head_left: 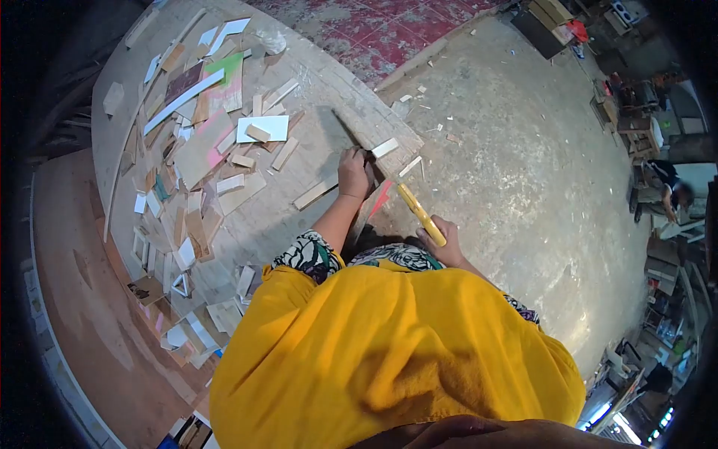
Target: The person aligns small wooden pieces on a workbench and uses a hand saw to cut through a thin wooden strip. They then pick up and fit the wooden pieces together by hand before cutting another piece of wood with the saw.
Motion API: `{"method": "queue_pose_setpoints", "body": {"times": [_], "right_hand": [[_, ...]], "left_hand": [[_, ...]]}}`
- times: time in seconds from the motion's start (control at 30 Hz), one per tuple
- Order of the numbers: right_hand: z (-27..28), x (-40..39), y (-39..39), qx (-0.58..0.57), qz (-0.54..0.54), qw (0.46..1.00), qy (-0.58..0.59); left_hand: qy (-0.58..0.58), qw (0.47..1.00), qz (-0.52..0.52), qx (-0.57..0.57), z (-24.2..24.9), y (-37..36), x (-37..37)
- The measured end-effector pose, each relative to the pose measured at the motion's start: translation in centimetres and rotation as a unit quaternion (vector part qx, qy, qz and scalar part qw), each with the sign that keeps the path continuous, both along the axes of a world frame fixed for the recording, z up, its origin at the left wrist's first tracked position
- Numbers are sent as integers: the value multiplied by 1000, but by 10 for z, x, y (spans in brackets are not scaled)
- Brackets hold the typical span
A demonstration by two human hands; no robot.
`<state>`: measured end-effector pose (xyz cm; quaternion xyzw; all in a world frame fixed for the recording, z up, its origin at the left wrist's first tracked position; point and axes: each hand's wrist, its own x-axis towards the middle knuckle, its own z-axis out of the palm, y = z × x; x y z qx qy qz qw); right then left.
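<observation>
My left hand point(354, 173) presses down near the table's corner, its fingers curled over a pale wood strip point(317, 191). A pale end point(385, 147) emerges on the hand's far side, in line with the strip. In my right hand point(444, 236), beyond the table edge, is the yellow handle point(420, 212) of what looks like a handsaw. A thin dark line point(345, 126), apparently its blade, runs along the same direction past my left fingers. Where blade and strip meet is mostly hidden by the hand. A small wood sliver point(410, 166) lies at the table edge.
Wood offcuts point(243, 160), white pieces point(263, 129) and a long white strip point(184, 101) cover the left of the worktable point(314, 82). A brown board point(82, 277) lies far left. Across the concrete floor point(516, 172), another person point(668, 191) bends among clutter.
</observation>
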<state>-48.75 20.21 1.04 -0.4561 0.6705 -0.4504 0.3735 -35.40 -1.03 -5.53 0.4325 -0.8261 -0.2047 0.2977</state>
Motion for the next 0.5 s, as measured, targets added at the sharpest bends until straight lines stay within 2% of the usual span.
{"method": "queue_pose_setpoints", "body": {"times": [0.3,0.4,0.5], "right_hand": [[-15,0,4,-19,14,1000,-6],[-16,10,2,-53,-4,998,24],[-13,13,-1,-42,-34,999,6]], "left_hand": [[7,1000,13,-24,-8,3,0],[25,998,-1,-49,-7,-1,-1],[44,996,-13,-71,-9,-4,-1]]}}
